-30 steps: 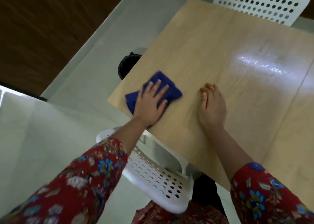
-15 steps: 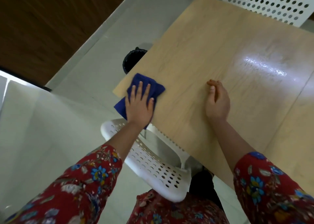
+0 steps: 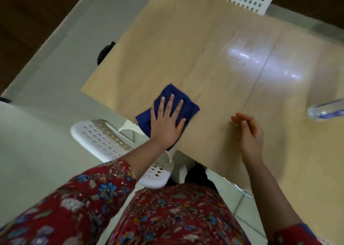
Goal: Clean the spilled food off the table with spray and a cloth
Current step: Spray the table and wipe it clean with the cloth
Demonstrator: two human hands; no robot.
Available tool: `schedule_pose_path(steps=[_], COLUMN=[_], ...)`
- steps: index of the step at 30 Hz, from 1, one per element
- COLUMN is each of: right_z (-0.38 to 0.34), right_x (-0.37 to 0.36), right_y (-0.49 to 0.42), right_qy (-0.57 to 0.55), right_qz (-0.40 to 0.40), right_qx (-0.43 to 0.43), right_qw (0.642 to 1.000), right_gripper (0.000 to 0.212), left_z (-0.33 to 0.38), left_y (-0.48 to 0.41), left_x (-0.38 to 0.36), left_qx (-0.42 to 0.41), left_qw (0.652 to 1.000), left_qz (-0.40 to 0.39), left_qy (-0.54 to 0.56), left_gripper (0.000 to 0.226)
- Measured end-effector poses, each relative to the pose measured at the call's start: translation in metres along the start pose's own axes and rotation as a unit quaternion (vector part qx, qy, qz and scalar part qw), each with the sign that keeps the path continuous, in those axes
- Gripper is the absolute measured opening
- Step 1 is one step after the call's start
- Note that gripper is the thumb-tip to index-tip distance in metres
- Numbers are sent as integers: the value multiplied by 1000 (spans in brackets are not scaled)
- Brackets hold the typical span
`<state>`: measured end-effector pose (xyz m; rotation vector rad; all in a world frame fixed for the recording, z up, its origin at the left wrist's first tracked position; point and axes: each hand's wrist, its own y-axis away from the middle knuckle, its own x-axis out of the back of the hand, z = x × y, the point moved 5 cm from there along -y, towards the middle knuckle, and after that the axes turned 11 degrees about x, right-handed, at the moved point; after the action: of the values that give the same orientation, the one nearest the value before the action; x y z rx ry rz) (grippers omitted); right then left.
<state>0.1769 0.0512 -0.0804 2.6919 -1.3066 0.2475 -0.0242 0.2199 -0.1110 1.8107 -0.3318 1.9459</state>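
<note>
Head view: I see a pale glossy wooden table (image 3: 186,49) on grey floor tiles (image 3: 46,133). Left hand (image 3: 166,122) presses flat on the folded dark-blue cloth (image 3: 175,92) at its near edge; right hand (image 3: 250,135) loosely open, holding nothing.

The left hand (image 3: 166,122) lies palm down at the near edge of the surface (image 3: 186,49), fingers straight and spread. Its bare forearm (image 3: 141,155) runs back to a red floral sleeve (image 3: 96,192). The right hand (image 3: 249,133) stands on edge, fingers loosely together and blurred; contact with the surface unclear.
</note>
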Motion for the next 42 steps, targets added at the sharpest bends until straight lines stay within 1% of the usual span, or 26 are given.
schedule_pose_path(steps=[1, 5, 9, 11, 13, 15, 17, 18, 21, 22, 23, 24, 25, 26, 27, 28, 29, 30, 31, 32, 34, 37, 38, 39, 40, 42], right_z=[4, 13, 14, 9, 0, -9, -17, -19, -15, -12, -13, -16, -19, -25, -30, -35, -38, -39, -41, -41, -43, -54, -56, -57, -57, -58], right_x=[10, 41, 61, 66, 65, 54, 41, 36, 27, 27, 26, 27, 28, 29, 30, 29, 29, 28, 27, 26, 23, 16, 12, 8, 4, 0], right_y=[7, 28, 41, 44, 46, 46, 47, 48, 57, 62, 65, 66, 65, 63, 62, 59, 56, 54, 51, 49, 44, 33, 30, 28, 27, 25], right_qy=[7, 45, 127, 181, 247, 344, 442, 468, 477, 465, 437, 384, 303, 190, 58, -73, -182, -253, -284, -270, -191, -23, 63, 149, 226, 346], right_qz=[17, 65, 58, 18, -41, -114, -171, -189, -236, -250, -260, -261, -249, -224, -190, -156, -120, -91, -75, -69, -66, -109, -140, -173, -200, -221], right_qx=[0, -18, -62, -70, -63, -71, -84, -90, -118, -122, -119, -113, -113, -133, -171, -212, -244, -263, -267, -259, -208, -73, -31, -1, 14, 27], right_qw=[1000, 997, 988, 981, 966, 930, 877, 859, 838, 840, 853, 879, 913, 947, 965, 962, 945, 926, 918, 925, 957, 991, 988, 974, 953, 912], right_gripper=[28, 25, 29, 23, 15, 28, 38, 39, 31, 25, 19, 14, 10, 7, 12, 24, 38, 50, 58, 64, 71, 61, 60, 63, 64, 51], left_z=[19, 102, 142, 135, 116, 98, 97, 101, 110, 110, 107, 102, 95, 89, 85, 82, 80, 80, 79, 79, 74, 63, 61, 60, 59, 59], left_y=[6, 43, 76, 68, 53, 42, 43, 47, 61, 64, 64, 60, 55, 49, 44, 40, 36, 33, 29, 26, 21, 22, 23, 23, 23, 19], left_x=[-4, -14, -14, -7, 4, 9, 10, 12, 17, 19, 23, 26, 30, 33, 40, 49, 60, 69, 77, 83, 88, 88, 88, 87, 89, 91], left_qx=[-4, -110, -188, -178, -104, -34, -51, -73, -120, -122, -105, -73, -31, 8, 36, 64, 84, 100, 110, 117, 122, 93, 79, 65, 48, 10], left_qw=[1000, 992, 975, 972, 979, 988, 991, 991, 988, 986, 984, 977, 961, 933, 893, 848, 807, 777, 762, 756, 772, 807, 815, 829, 854, 906], left_qz=[-5, -56, -113, -135, -118, -95, -89, -81, -66, -72, -93, -132, -178, -231, -276, -308, -329, -344, -348, -347, -320, -287, -284, -279, -268, -230], left_qy=[-6, -10, 13, 78, 128, 117, 86, 83, 77, 84, 108, 151, 209, 276, 352, 426, 483, 518, 534, 543, 535, 508, 499, 480, 444, 356], left_gripper=[63, 65, 67, 68, 64, 62, 58, 54, 37, 32, 27, 22, 19, 21, 24, 26, 29, 31, 33, 37, 50, 63, 65, 66, 65, 47])
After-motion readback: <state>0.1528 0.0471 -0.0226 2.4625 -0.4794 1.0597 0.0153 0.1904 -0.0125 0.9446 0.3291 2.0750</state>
